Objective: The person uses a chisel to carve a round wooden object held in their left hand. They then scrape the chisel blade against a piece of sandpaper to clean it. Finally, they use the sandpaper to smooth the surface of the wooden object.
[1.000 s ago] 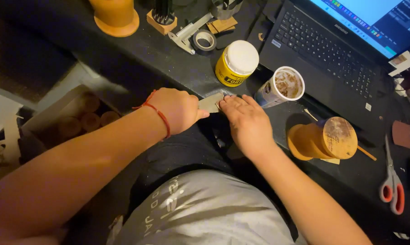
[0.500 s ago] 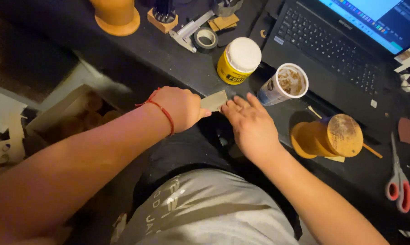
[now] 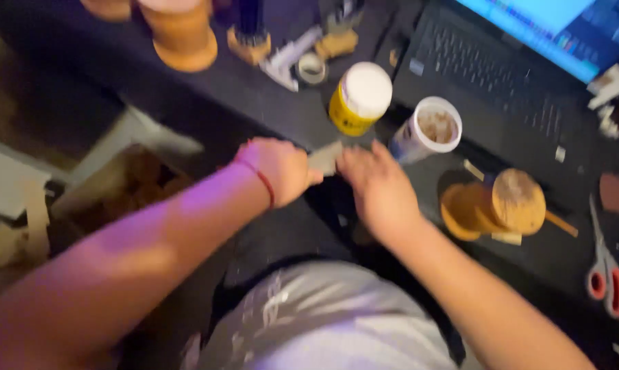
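In the head view, your left hand [image 3: 278, 170] and right hand [image 3: 378, 188] met at the desk edge [image 3: 254, 103], both pinching a small grey card [image 3: 325, 157] between them. A yellow jar [image 3: 359, 99] stood at one o'clock from the card, a white cup [image 3: 427, 130] at two o'clock. Red scissors [image 3: 604, 274] lay far off at four o'clock.

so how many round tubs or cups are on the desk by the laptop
2: a yellow jar with a white lid just beyond the hands, and an open white cup to its right, beside the laptop. The picture is blurred, so others may be hidden.
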